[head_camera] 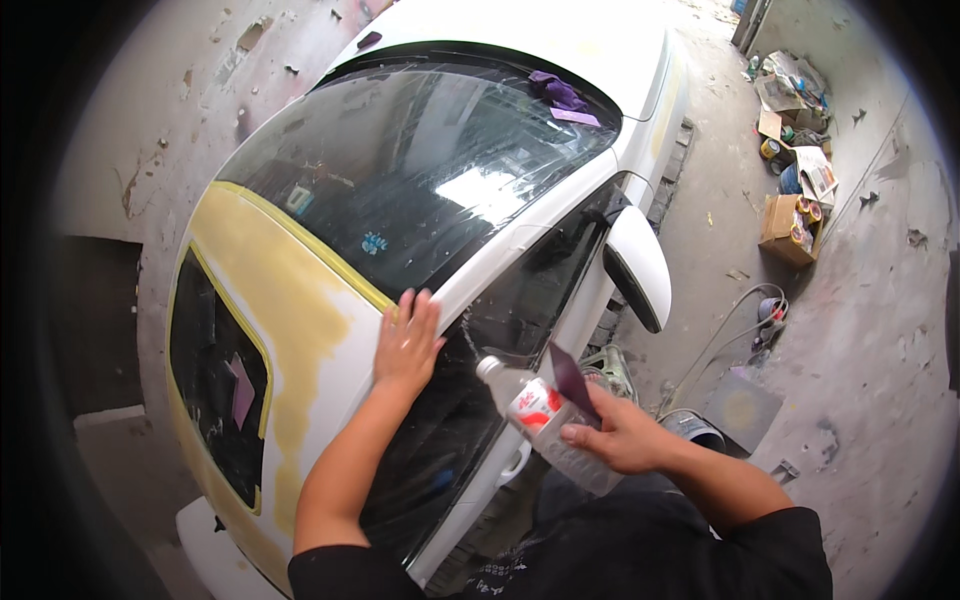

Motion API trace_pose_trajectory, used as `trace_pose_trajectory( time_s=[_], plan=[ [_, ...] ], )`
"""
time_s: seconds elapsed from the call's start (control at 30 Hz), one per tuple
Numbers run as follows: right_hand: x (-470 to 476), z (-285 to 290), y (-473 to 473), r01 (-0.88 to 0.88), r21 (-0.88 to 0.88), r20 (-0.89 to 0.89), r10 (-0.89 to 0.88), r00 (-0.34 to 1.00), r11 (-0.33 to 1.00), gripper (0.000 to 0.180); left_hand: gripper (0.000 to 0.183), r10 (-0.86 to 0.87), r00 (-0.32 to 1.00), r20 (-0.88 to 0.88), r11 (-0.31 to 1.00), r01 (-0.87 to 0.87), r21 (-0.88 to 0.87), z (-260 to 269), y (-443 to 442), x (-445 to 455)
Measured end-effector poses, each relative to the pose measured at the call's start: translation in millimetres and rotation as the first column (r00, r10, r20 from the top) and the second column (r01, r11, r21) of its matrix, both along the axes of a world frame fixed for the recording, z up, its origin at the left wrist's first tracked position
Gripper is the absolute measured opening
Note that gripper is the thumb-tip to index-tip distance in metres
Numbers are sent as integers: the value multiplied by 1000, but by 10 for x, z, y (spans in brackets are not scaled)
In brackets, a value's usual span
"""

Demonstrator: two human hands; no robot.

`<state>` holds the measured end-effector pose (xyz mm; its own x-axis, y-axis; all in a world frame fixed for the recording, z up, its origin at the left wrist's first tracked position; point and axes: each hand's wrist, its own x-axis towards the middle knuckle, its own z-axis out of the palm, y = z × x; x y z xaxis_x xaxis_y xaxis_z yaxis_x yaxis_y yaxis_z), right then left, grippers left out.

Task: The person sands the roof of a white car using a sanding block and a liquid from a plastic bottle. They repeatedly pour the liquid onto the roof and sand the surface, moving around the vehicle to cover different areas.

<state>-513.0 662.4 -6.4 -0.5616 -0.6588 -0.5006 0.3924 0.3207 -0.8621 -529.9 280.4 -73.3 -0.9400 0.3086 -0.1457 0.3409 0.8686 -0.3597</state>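
My left hand (409, 341) lies flat, palm down, on the front corner of a white car's roof (341, 375), its fingertips by the top of the windshield pillar. Nothing is in it. My right hand (626, 435) grips a clear plastic bottle (514, 394) with a red and white label, tilted with its white cap toward the car. A dark purple sheet, likely sandpaper (574, 382), is held against the bottle by the same hand. From the cap a thin water jet (469, 334) reaches the door-window edge. Dull yellow patches (300, 307) cover much of the roof.
Yellow masking tape (322, 255) edges the windshield (390, 165) and sunroof (217, 375). A purple sheet (241, 391) lies on the sunroof; a purple cloth (555, 90) rests near the wipers. The side mirror (641, 262) juts out. A hose (720, 330) and cardboard box (787, 229) are rightward.
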Motion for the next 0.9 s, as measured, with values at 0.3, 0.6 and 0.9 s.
trace_pose_trajectory(
  time_s=[0.3, 0.6, 0.9],
  plan=[
    [-98, -92, 160, 20, 108, 14, -22, 1000, 994, 64, 74, -73, 997, 19, 997, 72, 40, 3, 128, -276],
    [-56, -387, 307, 181, 95, -70, -175, 982, 979, 65, 58, 21, 992, 121, 997, -13, -72, -1123, 1523, -2016],
    [-9, 15, -100, -53, -54, -34, 51, 998, 997, 54, 65, 163, 967, -194, 984, -173, -37, -417, 473, -201]
  ],
)
